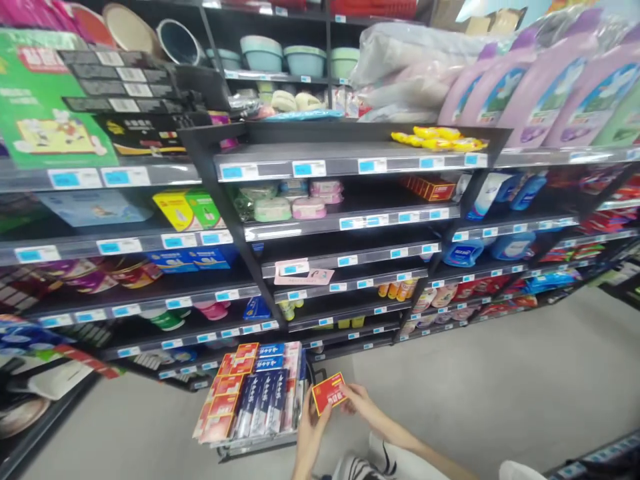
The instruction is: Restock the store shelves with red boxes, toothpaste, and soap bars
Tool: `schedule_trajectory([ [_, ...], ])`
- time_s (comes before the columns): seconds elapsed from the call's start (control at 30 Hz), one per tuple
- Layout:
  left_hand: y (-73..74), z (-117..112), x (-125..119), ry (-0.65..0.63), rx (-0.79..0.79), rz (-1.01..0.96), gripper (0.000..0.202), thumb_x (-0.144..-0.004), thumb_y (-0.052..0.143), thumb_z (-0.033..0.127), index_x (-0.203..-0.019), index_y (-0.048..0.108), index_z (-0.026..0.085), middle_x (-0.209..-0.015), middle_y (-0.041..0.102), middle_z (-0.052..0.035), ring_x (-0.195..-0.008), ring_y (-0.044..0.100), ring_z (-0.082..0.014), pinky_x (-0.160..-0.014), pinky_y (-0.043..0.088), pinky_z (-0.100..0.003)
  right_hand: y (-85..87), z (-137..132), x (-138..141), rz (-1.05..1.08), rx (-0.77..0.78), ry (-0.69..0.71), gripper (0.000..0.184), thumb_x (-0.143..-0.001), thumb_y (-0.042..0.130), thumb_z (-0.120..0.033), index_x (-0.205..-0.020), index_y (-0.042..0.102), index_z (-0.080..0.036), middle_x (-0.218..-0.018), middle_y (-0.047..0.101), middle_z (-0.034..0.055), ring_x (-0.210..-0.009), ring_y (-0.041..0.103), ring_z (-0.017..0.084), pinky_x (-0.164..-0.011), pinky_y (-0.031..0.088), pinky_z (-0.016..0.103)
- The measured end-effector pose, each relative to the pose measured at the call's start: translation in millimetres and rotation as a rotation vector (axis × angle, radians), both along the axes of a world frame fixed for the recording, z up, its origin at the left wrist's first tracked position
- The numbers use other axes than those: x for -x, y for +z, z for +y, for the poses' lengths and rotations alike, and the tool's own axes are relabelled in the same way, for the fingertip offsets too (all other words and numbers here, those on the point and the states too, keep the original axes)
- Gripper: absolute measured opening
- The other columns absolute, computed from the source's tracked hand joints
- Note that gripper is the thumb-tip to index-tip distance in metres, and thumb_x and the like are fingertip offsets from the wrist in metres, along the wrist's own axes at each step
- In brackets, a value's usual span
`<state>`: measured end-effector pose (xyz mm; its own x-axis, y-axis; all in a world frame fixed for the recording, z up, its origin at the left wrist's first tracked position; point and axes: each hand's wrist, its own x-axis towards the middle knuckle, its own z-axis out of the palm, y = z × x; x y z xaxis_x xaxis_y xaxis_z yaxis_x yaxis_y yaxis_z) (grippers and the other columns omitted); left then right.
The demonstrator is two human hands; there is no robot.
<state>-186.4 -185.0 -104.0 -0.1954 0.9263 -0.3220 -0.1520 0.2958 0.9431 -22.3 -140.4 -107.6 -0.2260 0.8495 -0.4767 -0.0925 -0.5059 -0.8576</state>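
A small red box with yellow edges and lettering (329, 393) is held between both hands low in the view. My left hand (313, 423) grips its left and lower side, while the fingers of my right hand (356, 400) pinch its right edge. Just left of them stands a cart (257, 443) loaded with boxes. Red and orange boxes (223, 405) are stacked on its left part. Dark blue and white toothpaste boxes (261, 402) lie in a row beside them.
Ahead rises a black shelf unit (300, 163) with price labels. Yellow packets (440, 139) lie on its top tier, red boxes (429, 187) one tier below. Purple detergent bottles (540, 87) stand at upper right. A green carton (55, 100) is at upper left. Grey floor (450, 380) extends rightward.
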Motion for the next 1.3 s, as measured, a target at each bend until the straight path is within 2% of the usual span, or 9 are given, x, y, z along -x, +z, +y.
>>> schedule_trajectory([
  [0.2, -18.6, 3.5, -102.6, -0.073, 0.022, 0.029, 0.116, -0.060, 0.069, 0.089, -0.156, 0.041, 0.032, -0.124, 0.075, -0.0159, -0.107, 0.075, -0.0390, -0.094, 0.062, -0.048, 1.8, 5.9, -89.0, -0.062, -0.167, -0.165, 0.069, -0.063, 0.067, -0.090, -0.064, 0.057, -0.021, -0.050, 0.055, -0.0020, -0.046, 0.052, 0.014, -0.050, 0.037, 0.026],
  [0.3, -19.2, -3.0, -145.5, -0.096, 0.032, -0.035, 0.121, -0.058, 0.073, 0.087, -0.158, 0.037, 0.030, -0.132, 0.071, -0.0177, -0.117, 0.071, -0.0412, -0.099, 0.059, -0.051, 14.1, -3.3, -131.6, -0.046, -0.242, -0.233, 0.064, -0.068, 0.070, -0.083, -0.064, 0.060, -0.020, -0.053, 0.051, -0.0027, -0.049, 0.048, 0.012, -0.052, 0.037, 0.027],
  [0.4, 1.9, -5.2, -179.8, -0.093, 0.006, -0.057, 0.118, -0.060, 0.077, 0.081, -0.157, 0.038, 0.026, -0.145, 0.061, -0.0198, -0.133, 0.060, -0.0425, -0.107, 0.054, -0.051, 37.9, -14.3, -166.1, -0.034, -0.272, -0.298, 0.063, -0.067, 0.073, -0.081, -0.071, 0.066, -0.018, -0.054, 0.052, -0.0024, -0.051, 0.047, 0.012, -0.053, 0.038, 0.027],
  [0.5, 36.6, 4.1, -202.9, -0.121, -0.103, -0.041, 0.107, -0.061, 0.083, 0.072, -0.149, 0.047, 0.021, -0.146, 0.058, -0.0210, -0.134, 0.059, -0.0404, -0.109, 0.053, -0.049, 60.4, -21.9, -194.0, -0.020, -0.280, -0.384, 0.060, -0.072, 0.072, -0.077, -0.075, 0.067, -0.018, -0.056, 0.056, -0.0012, -0.053, 0.050, 0.013, -0.055, 0.041, 0.027],
  [0.67, 94.3, 26.4, -221.3, -0.254, -0.384, 0.229, 0.065, -0.073, 0.086, 0.043, -0.131, 0.064, 0.025, -0.136, 0.059, -0.0119, -0.124, 0.062, -0.0291, -0.091, 0.059, -0.036, 80.7, -24.2, -229.5, 0.022, -0.336, -0.513, 0.048, -0.079, 0.072, -0.065, -0.080, 0.067, -0.017, -0.068, 0.062, -0.0003, -0.057, 0.052, 0.011, -0.057, 0.043, 0.025],
  [0.77, 110.1, 31.7, -229.1, -0.268, -0.526, 0.395, 0.060, -0.078, 0.083, 0.031, -0.135, 0.063, 0.028, -0.140, 0.056, -0.0102, -0.125, 0.059, -0.0267, -0.090, 0.059, -0.035, 85.5, -21.0, -241.1, 0.012, -0.354, -0.550, 0.047, -0.079, 0.072, -0.063, -0.082, 0.067, -0.017, -0.071, 0.064, -0.0003, -0.056, 0.052, 0.010, -0.056, 0.043, 0.024],
  [1.07, 100.4, 28.8, -246.2, -0.272, -0.606, 0.718, 0.060, -0.082, 0.073, 0.015, -0.139, 0.060, 0.028, -0.131, 0.059, -0.0107, -0.124, 0.056, -0.0284, -0.104, 0.052, -0.045, 88.8, -20.4, -243.7, -0.058, -0.448, -0.453, 0.040, -0.080, 0.076, -0.056, -0.092, 0.068, -0.018, -0.079, 0.067, 0.0008, -0.065, 0.056, 0.013, -0.059, 0.047, 0.024],
  [1.2, 100.6, 28.3, -250.8, -0.183, -0.510, 0.488, 0.053, -0.076, 0.080, 0.021, -0.126, 0.061, 0.022, -0.126, 0.063, -0.0111, -0.114, 0.063, -0.0260, -0.096, 0.055, -0.040, 92.2, -25.7, -241.2, -0.035, -0.646, -0.240, 0.031, -0.083, 0.078, -0.043, -0.103, 0.071, -0.020, -0.083, 0.067, 0.0012, -0.074, 0.062, 0.015, -0.070, 0.052, 0.027],
  [1.3, 98.0, 24.0, -249.0, -0.139, -0.353, 0.137, 0.068, -0.066, 0.090, 0.030, -0.124, 0.057, 0.021, -0.119, 0.069, -0.0096, -0.105, 0.069, -0.0242, -0.097, 0.055, -0.040, 98.1, -29.8, -237.8, -0.143, -0.873, -0.227, 0.021, -0.083, 0.079, -0.035, -0.098, 0.073, -0.022, -0.084, 0.067, 0.0023, -0.072, 0.062, 0.016, -0.068, 0.054, 0.030],
])
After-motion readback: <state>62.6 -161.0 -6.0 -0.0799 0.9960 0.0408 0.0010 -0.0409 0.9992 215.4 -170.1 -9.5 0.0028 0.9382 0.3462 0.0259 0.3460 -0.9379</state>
